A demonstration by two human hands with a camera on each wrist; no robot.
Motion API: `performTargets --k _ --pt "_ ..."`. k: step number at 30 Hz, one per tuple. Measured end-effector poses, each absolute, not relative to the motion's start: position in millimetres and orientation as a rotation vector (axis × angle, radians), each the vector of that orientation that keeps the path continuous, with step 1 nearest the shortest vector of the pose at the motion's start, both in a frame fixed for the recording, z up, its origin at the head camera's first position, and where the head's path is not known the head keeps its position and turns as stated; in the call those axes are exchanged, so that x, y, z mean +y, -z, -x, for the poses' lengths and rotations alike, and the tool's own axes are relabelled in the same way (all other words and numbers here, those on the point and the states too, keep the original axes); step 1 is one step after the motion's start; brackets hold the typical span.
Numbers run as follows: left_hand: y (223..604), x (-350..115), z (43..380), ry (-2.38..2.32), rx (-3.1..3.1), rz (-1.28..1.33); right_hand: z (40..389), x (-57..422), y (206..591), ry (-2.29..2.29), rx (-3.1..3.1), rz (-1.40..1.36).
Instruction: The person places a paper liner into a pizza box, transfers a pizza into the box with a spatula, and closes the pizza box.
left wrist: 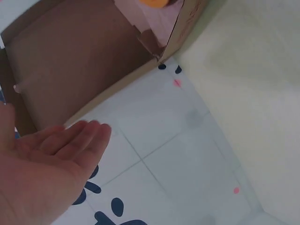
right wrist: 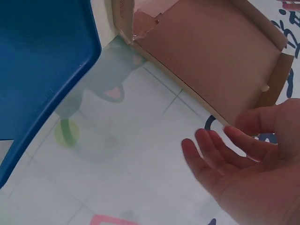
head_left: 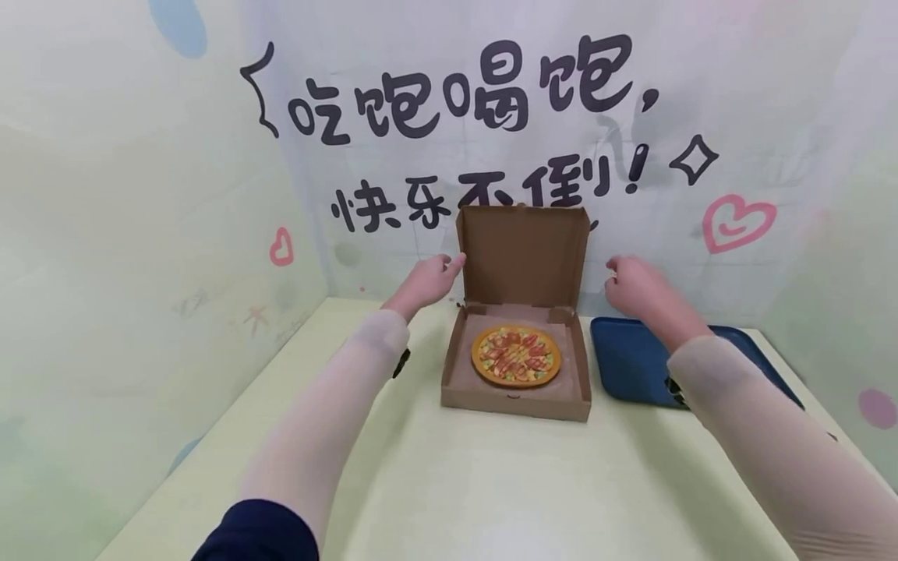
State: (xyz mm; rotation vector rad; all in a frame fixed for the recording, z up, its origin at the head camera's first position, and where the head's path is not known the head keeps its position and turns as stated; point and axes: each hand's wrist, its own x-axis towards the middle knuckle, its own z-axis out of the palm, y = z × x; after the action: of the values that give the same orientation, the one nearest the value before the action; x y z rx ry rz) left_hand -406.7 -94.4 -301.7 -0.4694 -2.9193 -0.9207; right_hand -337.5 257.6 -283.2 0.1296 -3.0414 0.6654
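Observation:
A cardboard pizza box point(head_left: 515, 407) stands on the table with its brown lid point(head_left: 525, 257) raised upright at the back. Inside, a round pizza point(head_left: 515, 357) with a yellow-orange rim lies on paper. My left hand point(head_left: 428, 282) is at the lid's left edge, fingers extended and loosely together; the left wrist view has its fingertips point(left wrist: 104, 131) right by that edge. On the other side, my right hand point(right wrist: 248, 164) hovers beside the lid's right edge, fingers relaxed and slightly bent. Neither hand holds anything.
A blue tray point(head_left: 624, 374) lies right of the box, partly under my right forearm in the head view. The pale yellow table point(head_left: 491, 483) meets a printed wall hanging point(head_left: 393, 179) with dark lettering close behind the lid.

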Motion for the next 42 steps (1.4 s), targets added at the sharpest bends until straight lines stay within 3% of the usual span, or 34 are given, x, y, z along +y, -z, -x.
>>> performTargets --k 6,15,33,42 --pt "289 -88 430 1.154 -2.828 0.396 365 248 271 -1.254 -2.885 -0.082" --pt "284 -73 446 2.047 -2.501 0.33 384 239 267 -2.003 -2.531 -0.094" --pt "278 -89 433 2.019 -2.557 0.445 364 250 262 -2.091 -2.511 -0.164" --pt "279 -101 408 1.989 -2.576 0.452 337 251 260 -2.059 -2.486 -0.002"
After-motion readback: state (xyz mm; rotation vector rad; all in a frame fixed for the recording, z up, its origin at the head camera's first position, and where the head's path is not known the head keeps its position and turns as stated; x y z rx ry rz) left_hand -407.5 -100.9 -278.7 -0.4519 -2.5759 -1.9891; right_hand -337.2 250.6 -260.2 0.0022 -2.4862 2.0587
